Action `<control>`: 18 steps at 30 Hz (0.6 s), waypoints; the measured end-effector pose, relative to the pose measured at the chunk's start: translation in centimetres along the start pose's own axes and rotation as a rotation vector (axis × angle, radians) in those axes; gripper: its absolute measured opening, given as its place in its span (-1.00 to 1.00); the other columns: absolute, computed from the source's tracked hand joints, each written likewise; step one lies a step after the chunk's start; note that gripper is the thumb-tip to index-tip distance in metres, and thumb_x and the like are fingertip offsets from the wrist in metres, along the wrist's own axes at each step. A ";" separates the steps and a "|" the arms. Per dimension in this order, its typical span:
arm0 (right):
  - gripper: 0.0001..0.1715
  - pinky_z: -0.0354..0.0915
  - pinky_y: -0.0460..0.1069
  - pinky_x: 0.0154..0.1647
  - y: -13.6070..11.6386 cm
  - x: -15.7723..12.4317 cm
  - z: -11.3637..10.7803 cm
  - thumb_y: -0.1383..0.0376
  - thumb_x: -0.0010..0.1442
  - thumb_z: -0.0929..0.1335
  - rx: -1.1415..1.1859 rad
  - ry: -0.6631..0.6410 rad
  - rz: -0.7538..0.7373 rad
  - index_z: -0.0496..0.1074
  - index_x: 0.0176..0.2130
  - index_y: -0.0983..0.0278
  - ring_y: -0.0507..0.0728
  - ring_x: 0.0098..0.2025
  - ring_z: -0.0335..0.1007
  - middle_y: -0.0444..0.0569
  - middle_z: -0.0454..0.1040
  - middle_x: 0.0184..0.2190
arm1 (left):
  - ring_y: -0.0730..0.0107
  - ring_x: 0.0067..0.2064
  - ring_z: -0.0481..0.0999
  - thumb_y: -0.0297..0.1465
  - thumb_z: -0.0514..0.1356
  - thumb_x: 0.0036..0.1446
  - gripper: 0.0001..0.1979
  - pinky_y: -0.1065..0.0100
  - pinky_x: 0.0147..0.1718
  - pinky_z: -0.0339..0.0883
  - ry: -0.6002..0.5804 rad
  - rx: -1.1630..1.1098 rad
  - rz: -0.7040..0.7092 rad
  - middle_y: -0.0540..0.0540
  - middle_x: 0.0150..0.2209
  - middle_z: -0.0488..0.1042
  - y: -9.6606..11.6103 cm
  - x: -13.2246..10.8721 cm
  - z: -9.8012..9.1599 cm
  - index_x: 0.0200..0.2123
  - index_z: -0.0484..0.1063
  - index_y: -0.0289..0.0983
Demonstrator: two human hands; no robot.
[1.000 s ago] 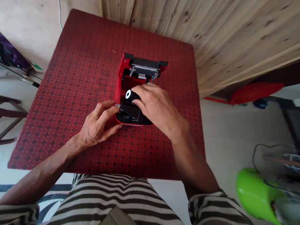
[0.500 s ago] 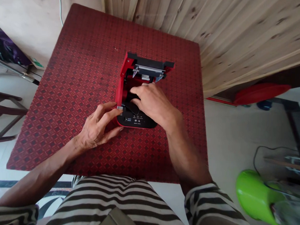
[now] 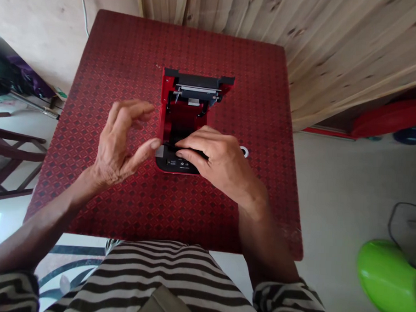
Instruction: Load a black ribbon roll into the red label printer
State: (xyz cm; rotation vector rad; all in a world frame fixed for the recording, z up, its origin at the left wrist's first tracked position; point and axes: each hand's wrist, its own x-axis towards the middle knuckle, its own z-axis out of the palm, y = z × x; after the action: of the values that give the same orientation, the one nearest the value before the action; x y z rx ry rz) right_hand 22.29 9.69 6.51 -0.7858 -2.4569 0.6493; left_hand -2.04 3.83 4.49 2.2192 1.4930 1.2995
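A small red printer [image 3: 168, 117] with a black front panel stands mid-table, its lid [image 3: 198, 80] tipped back and the red paper bay exposed. My left hand [image 3: 121, 140] hovers at its left side, fingers apart and curled, thumb tip touching the front left corner. My right hand [image 3: 216, 163] lies over the printer's front, fingers stretched flat and pointing left along the bay's front edge. A small white ring [image 3: 244, 151] peeks out at the far side of my right hand; most of it is hidden.
The table wears a red patterned cloth [image 3: 130, 47] and stands against a wooden plank wall [image 3: 303, 31]. A dark wooden chair [image 3: 8, 152] is at the left, and a bright green plastic object [image 3: 388, 283] sits on the floor at the right.
My right hand came out of the paper bay and moved onto the printer's front edge. My left hand lifted off the cloth, its fingers opening, only the thumb staying on the corner.
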 end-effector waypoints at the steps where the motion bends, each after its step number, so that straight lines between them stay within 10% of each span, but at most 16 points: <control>1: -0.84 0.46 0.08 0.00 0.1 -0.1 0.1 0.34 0.44 0.41 -0.010 0.018 -0.010 0.64 -0.15 0.24 0.16 -0.14 0.56 -0.03 0.69 -0.20 | 0.16 0.11 0.54 -0.12 0.27 0.39 -0.46 0.15 -0.01 0.59 0.011 0.027 0.017 -0.23 0.16 0.45 -0.2 1.2 -0.1 0.32 0.33 -0.20; 8: -0.74 0.42 0.11 -0.07 -0.5 -1.1 0.5 0.40 0.45 0.36 -0.177 0.214 -0.002 0.65 -0.20 0.18 0.18 -0.15 0.44 -0.02 0.57 -0.27 | 0.12 0.33 0.44 0.05 0.13 0.44 -0.29 0.09 0.19 0.52 -0.110 0.056 0.022 -0.24 0.34 0.37 -2.0 6.3 1.3 0.45 0.14 -0.21; 18: -0.69 0.37 0.12 -0.12 -1.9 -3.2 1.7 0.44 0.49 0.29 -0.359 0.224 -0.100 0.61 -0.07 0.18 0.19 -0.15 0.46 -0.02 0.63 -0.23 | 0.04 0.22 0.49 0.04 0.23 0.35 -0.38 -0.07 0.18 0.54 -0.228 0.131 0.206 -0.19 0.18 0.43 -0.4 2.5 0.3 0.35 0.36 -0.11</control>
State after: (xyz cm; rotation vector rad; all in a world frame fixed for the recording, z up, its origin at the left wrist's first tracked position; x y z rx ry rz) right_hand 22.86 5.85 5.31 -0.8113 -2.4122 0.0748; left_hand -1.75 6.17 5.51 2.5620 1.3310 0.9795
